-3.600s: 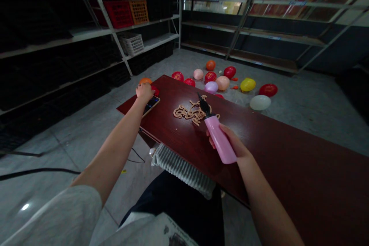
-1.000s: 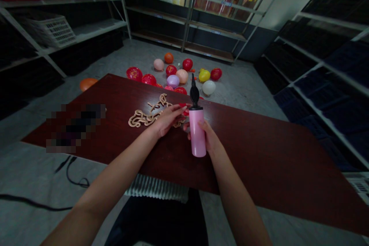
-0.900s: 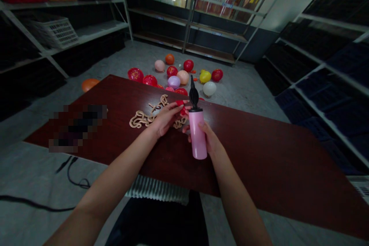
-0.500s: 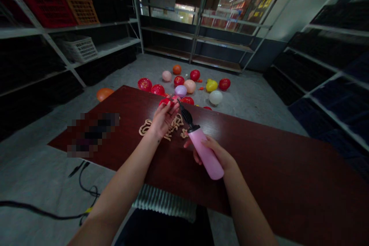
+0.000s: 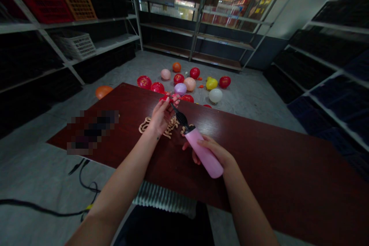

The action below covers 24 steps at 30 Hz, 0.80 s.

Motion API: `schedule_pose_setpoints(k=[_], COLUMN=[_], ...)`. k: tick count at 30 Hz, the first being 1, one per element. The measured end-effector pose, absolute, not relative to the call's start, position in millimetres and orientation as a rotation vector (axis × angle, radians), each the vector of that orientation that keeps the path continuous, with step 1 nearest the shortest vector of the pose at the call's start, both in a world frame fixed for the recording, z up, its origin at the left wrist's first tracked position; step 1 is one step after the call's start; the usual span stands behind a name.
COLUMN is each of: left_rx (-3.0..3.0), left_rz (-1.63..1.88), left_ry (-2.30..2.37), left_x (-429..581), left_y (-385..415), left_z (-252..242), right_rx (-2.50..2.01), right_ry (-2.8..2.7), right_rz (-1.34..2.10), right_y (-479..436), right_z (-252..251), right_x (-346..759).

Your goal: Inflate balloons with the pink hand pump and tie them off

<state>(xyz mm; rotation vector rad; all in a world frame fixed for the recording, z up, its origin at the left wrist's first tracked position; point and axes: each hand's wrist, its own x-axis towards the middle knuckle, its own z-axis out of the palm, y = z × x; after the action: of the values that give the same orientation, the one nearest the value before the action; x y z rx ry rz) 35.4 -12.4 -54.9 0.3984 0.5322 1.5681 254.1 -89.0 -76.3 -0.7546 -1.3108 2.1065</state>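
Observation:
My right hand [image 5: 215,153] is wrapped round a pink balloon pump [image 5: 203,155] with a black nozzle [image 5: 180,115] that tilts up and to the left. My left hand [image 5: 162,113] is raised over the table with its fingers pinched on a small red uninflated balloon [image 5: 166,98], right at the nozzle's tip. Under both hands lies a pile of beige uninflated balloons [image 5: 170,125] on the dark red table [image 5: 259,161].
Several inflated balloons, red, pink, orange, yellow and white, lie on the grey floor [image 5: 207,84] beyond the table. A blurred-out item [image 5: 92,130] sits at the table's left end. Metal shelving with crates [image 5: 75,44] lines the walls. Cables [image 5: 83,173] run across the floor at left.
My left hand left the table's far left end, picked a red balloon from the pile and raised it to the nozzle. The pump tilted from upright toward the left.

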Motion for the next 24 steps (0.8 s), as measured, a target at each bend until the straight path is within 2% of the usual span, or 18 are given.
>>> schedule_pose_setpoints(k=[24], left_rx=[0.704], left_rz=[1.479], left_ry=[0.553], left_x=[46.6], left_y=[-19.7], left_z=[-63.7], right_rx=[-0.699], right_ry=[-1.265], right_rz=[2.076], right_y=[-89.6], right_z=[-72.6], right_x=[253.2])
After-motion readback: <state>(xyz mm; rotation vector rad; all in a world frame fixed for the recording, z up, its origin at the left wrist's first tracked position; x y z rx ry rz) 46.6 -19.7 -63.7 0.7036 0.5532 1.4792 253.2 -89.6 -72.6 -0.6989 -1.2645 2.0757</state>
